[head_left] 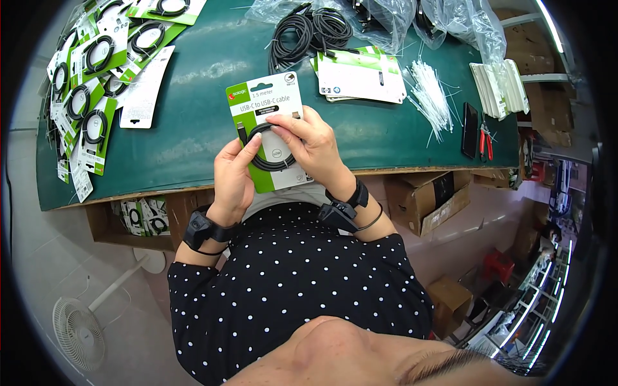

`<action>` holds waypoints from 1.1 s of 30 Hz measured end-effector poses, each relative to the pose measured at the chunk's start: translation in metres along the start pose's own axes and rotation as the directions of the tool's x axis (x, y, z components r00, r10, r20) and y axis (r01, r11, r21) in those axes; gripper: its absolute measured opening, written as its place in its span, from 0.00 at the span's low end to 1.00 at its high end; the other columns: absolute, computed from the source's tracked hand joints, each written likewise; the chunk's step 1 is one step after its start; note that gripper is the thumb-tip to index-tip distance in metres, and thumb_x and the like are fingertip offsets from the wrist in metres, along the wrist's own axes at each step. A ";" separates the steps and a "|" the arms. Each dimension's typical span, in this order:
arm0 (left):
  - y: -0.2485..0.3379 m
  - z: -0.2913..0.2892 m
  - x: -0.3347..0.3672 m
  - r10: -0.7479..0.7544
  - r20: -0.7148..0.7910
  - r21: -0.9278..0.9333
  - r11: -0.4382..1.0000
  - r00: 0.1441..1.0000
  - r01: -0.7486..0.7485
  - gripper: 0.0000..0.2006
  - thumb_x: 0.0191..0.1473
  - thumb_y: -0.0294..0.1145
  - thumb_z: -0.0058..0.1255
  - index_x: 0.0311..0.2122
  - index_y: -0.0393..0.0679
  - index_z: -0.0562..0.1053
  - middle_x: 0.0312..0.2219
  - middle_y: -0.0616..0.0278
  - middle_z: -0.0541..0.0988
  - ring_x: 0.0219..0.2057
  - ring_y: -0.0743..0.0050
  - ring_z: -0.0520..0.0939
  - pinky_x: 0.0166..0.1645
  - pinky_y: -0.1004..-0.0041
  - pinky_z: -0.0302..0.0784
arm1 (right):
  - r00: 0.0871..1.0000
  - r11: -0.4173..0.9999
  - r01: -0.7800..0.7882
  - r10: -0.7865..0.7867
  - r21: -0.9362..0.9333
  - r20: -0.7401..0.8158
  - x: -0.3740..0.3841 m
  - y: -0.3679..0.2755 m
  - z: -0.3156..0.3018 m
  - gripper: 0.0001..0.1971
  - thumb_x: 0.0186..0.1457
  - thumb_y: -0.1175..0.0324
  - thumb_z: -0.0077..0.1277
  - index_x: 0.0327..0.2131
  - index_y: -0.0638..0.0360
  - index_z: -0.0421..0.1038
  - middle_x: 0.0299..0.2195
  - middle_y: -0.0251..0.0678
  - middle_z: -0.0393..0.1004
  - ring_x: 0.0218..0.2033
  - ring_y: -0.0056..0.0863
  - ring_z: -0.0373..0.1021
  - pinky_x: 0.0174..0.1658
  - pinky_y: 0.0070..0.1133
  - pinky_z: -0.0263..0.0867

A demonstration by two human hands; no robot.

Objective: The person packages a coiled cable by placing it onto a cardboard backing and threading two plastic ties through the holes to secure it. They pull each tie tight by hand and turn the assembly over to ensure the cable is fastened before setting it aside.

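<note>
At the table's near edge I hold up a green and white cardboard backing card [280, 83] with a hang hole in its top. A coiled black cable [262, 164] lies against its front, one plug upright at the left. My left hand [233, 177] grips the card's left side, thumb pressed on the coil and the other fingers mostly hidden behind. My right hand [315, 145] is closed at the top of the coil, thumb and fingertips pinching the cable against the card. Whether it also holds a tie is too small to tell.
Carded cables [96, 55] lie heaped at the table's left. At the back are loose black coils [293, 38], clear plastic bags [386, 26] and stacked cards [360, 77]. White cable ties [430, 93], a phone [470, 130] and red-handled cutters [486, 141] lie to the right.
</note>
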State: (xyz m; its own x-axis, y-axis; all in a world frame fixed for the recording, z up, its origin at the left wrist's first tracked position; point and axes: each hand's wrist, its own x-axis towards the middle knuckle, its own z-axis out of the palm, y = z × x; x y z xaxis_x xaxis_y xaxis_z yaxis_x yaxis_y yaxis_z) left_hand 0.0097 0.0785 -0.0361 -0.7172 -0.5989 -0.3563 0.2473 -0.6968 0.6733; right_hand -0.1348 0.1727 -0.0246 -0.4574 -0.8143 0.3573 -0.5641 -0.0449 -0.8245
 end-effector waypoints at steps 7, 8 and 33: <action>0.001 -0.001 0.005 0.017 -0.033 -0.042 0.999 0.999 -0.018 0.10 0.61 0.28 0.51 0.46 0.36 0.75 0.40 0.61 0.80 0.40 0.78 0.80 0.46 0.76 0.75 | 0.983 0.997 0.079 -0.074 0.018 -0.170 -0.001 0.002 0.009 0.15 0.53 0.74 0.58 0.46 0.61 0.75 0.35 0.40 0.75 0.35 0.29 0.72 0.37 0.22 0.68; 0.002 -0.001 0.006 0.023 -0.037 -0.057 0.998 0.999 -0.025 0.11 0.61 0.28 0.51 0.46 0.36 0.74 0.40 0.61 0.80 0.40 0.78 0.80 0.46 0.75 0.75 | 0.982 0.996 0.084 -0.080 0.017 -0.173 -0.001 0.000 0.011 0.15 0.53 0.74 0.58 0.46 0.61 0.75 0.35 0.40 0.75 0.35 0.29 0.72 0.37 0.22 0.68; 0.019 0.002 -0.012 -0.072 0.123 0.269 0.962 0.990 0.036 0.12 0.56 0.20 0.54 0.45 0.36 0.73 0.40 0.57 0.81 0.38 0.74 0.82 0.43 0.74 0.81 | 0.950 0.899 -0.282 0.310 0.334 -0.032 -0.023 -0.009 -0.010 0.18 0.59 0.62 0.54 0.22 0.68 0.67 0.18 0.37 0.65 0.20 0.20 0.60 0.24 0.23 0.57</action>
State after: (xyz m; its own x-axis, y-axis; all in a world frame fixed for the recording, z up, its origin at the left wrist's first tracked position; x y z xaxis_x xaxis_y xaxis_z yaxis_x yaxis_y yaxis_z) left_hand 0.0213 0.0734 -0.0179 -0.8078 -0.4943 -0.3212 0.0369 -0.5862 0.8093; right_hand -0.1258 0.1977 -0.0213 -0.6314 -0.7692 0.0984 -0.1489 -0.0043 -0.9888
